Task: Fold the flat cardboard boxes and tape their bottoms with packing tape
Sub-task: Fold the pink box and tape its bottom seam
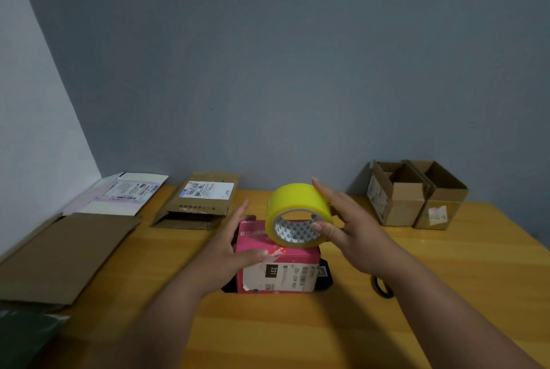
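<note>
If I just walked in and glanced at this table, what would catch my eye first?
The bright yellow tape roll, held by the right hand on top of a pink box at the table's middle; the left hand steadies that box. Then two folded brown boxes back right, and flat cardboard on the left.

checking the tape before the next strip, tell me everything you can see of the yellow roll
The yellow tape roll is wide and glossy, with a pale core printed in small dark triangles. It stands on edge atop the pink box, its open centre facing the camera. The right hand holds it, thumb at the core's rim, fingers over the far side. Its free end cannot be clearly made out.
</note>
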